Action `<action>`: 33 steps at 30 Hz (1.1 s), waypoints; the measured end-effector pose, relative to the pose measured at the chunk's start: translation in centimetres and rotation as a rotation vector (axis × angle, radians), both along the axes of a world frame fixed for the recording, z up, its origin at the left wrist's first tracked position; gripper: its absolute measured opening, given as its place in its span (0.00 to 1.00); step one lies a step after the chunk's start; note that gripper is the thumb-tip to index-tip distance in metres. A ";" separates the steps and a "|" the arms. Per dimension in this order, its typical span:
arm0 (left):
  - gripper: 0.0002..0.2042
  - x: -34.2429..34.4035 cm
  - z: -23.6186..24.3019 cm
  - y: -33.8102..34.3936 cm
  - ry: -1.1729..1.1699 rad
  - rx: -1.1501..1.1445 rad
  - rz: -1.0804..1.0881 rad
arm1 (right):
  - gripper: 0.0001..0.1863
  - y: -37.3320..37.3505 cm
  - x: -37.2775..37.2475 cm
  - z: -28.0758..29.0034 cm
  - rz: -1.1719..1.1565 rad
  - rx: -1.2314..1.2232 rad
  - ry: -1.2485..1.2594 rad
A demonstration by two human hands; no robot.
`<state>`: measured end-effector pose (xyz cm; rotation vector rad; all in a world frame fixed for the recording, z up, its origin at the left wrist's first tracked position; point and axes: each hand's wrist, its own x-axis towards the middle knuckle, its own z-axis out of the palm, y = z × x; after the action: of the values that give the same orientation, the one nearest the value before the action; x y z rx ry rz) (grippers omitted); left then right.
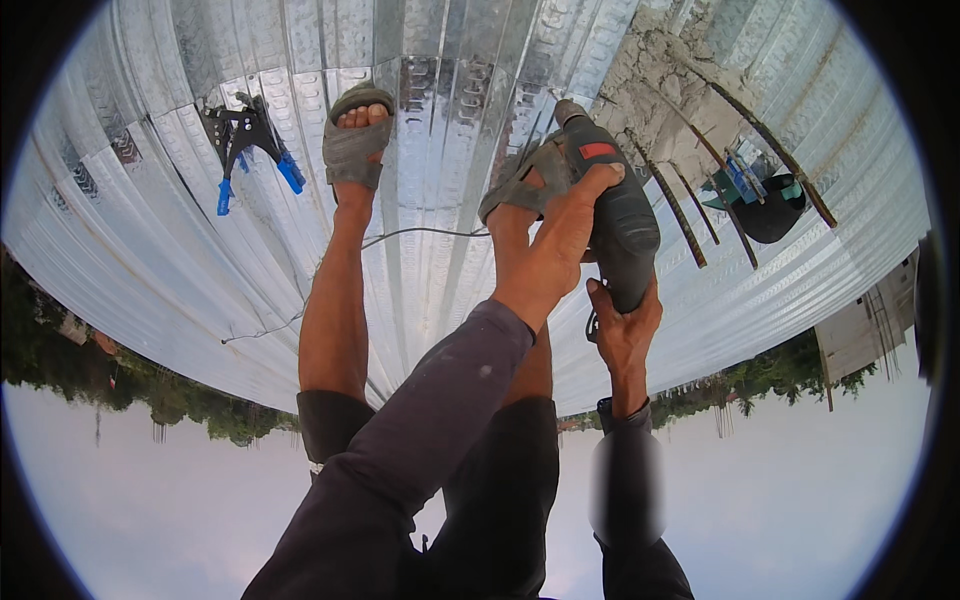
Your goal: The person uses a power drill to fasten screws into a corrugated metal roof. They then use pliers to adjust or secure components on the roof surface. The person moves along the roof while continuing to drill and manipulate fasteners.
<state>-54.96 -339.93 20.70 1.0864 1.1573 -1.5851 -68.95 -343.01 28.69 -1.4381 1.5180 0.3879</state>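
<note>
A dark power drill (628, 225) with a red patch on its side lies at an angle in both my hands. Its nose points away from me, down at the ribbed metal decking (435, 270), close to my sandalled right foot (520, 190). My left hand (560, 240) is closed round the front of the drill body, thumb along its top. At the back end my right hand (630, 330) grips the drill; part of its fingers is hidden beneath the tool. Whether the tip touches the metal I cannot make out.
A black hand riveter (243, 135) with blue grips lies spread on the decking to the left. Rusty rebar rods (765, 140) stick out of rough concrete (655, 90) at the right, beside a dark pouch (772, 212). A thin wire (420, 230) crosses behind my feet.
</note>
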 end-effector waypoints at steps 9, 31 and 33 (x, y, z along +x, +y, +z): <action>0.28 -1.7 -1.6 1.4 -0.107 0.049 -0.014 | 0.44 3.3 -2.5 -1.4 0.138 -0.049 -0.086; 0.30 -0.7 -0.9 -2.5 0.076 -0.102 0.028 | 0.23 -2.1 0.9 0.5 -0.272 0.087 -0.016; 0.30 0.0 -0.5 -3.2 0.066 -0.121 0.017 | 0.20 -3.8 2.8 1.0 -0.418 0.154 -0.068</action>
<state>-55.01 -343.14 20.22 0.9500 1.0961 -1.6658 -66.12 -346.83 29.66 -0.9729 1.6456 0.1934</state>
